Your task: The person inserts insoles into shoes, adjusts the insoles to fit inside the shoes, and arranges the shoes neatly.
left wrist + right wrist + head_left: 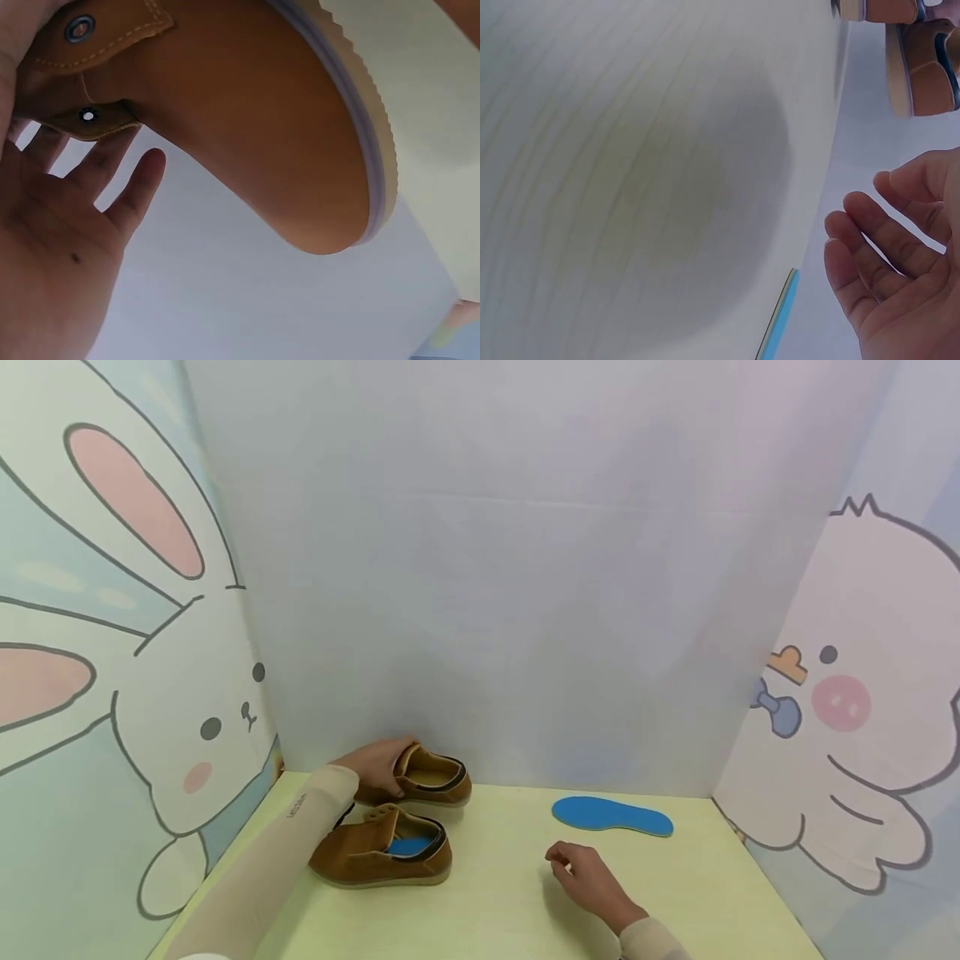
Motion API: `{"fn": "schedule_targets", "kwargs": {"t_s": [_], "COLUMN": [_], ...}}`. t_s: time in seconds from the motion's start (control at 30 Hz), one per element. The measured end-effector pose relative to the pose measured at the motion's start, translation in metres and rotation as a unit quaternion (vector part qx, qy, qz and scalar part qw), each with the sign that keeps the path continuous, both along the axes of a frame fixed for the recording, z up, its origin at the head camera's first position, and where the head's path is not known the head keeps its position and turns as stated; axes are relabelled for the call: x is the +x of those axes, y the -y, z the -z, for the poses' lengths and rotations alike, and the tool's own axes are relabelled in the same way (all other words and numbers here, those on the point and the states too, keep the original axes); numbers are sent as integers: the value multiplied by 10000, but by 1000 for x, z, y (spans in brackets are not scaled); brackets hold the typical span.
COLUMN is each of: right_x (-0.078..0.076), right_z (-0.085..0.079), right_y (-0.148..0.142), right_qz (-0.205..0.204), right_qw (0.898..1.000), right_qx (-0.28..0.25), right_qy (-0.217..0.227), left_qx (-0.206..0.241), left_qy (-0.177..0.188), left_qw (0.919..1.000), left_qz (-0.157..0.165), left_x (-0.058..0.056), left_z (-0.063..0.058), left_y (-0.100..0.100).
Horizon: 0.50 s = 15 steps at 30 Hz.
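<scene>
Holding the back shoe [442, 795] near the surface's [495, 902] back edge, toward the left corner, the left grip [378, 764] curls over its top. The heel pokes out past it. The shoe looks light, bendy on top, stiff below; its middle seems good to hold. The front shoe [378, 864], a blue pad [409, 846] inside, sits nearer. The right grip [588, 877], loosely bent, holds nothing near the other pad [611, 816].

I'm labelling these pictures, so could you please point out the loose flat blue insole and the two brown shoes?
Loose flat blue insole [612, 816]: head view, middle of its top.
Nearer brown shoe [381, 865]: head view, its near side.
Farther brown shoe [274, 127]: left wrist view, its toe upper.
</scene>
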State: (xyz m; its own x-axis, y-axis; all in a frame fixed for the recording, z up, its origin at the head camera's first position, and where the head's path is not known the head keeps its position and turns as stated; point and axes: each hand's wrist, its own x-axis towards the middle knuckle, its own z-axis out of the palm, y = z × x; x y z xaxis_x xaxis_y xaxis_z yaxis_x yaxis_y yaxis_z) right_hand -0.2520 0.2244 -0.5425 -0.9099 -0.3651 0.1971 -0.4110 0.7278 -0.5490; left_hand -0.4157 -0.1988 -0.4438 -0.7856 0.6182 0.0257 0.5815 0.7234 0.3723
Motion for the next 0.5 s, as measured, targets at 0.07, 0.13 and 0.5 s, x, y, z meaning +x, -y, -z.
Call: {"fn": "schedule_targets", "kwargs": {"t_s": [0.07,0.13,0.5], "right_x": [1,2,6], "right_z": [0,0,-11], "right_y": [-1,-2,-6], "right_qz": [21,18,244], "right_qw": [10000,9999,9991], "right_qx": [-11,-15,-131], "right_qy": [-57,-107,-332], "left_qx": [-29,-50,-200], "left_qy": [-111,-229,-947], "left_qw": [9999,9996,9882], "left_qz": [75,162,1187], "left_x": [4,7,26], "left_z": [-5,-10,-41], "left_y": [-7,-14,-63]}}
